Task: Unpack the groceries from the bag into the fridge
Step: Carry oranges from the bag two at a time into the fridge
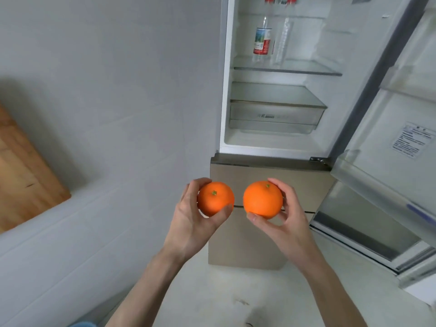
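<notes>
My left hand (191, 218) grips one orange (215, 201), stem side up. My right hand (286, 217) holds a second orange (262, 199) beside it, a small gap between the two fruits. Both are held in front of the fridge's closed beige lower drawers (259, 178). Above them the fridge (276, 142) stands with its upper compartment open. On its upper glass shelf (306, 71) stand two clear water bottles, one with a red label (262, 41) and one plain (284, 41). The grocery bag is out of view.
The open fridge door (387, 161) swings out on the right, with clear door bins at hand height. A closed clear crisper drawer (276, 116) sits under a lower glass shelf. A grey wall is on the left, with a wooden tabletop corner (26, 175) at far left.
</notes>
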Available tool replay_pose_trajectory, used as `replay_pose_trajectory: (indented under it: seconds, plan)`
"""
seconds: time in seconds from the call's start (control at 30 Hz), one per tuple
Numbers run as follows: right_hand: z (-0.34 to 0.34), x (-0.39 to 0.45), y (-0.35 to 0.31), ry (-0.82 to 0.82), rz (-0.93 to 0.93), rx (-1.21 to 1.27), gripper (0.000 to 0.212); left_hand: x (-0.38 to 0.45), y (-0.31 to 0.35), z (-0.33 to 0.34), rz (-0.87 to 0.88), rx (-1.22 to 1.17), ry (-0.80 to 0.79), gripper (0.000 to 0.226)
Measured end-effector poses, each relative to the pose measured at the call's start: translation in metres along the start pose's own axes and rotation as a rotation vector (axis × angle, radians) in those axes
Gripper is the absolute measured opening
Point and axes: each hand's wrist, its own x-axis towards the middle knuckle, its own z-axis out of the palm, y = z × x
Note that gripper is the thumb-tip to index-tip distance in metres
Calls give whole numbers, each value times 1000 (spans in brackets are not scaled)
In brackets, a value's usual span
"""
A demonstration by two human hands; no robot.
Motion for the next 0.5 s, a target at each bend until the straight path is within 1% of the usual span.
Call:
replay_pose_trajectory:
  seconds: [0.13, 0.3, 0.43, 0.5]
  plan:
    - [-27, 55, 23, 33, -12, 39, 77, 60, 3, 37, 28, 20, -15, 58]
    - [-66, 132, 44, 65, -13, 52, 79, 139, 22, 87, 98, 43, -33, 53]
    - [-100, 193, 50, 96, -43, 52, 78, 203, 40, 123, 143, 72, -10, 62]
    - [-118, 221, 52, 108, -51, 17, 81, 233, 50, 137, 165, 75, -1, 66]
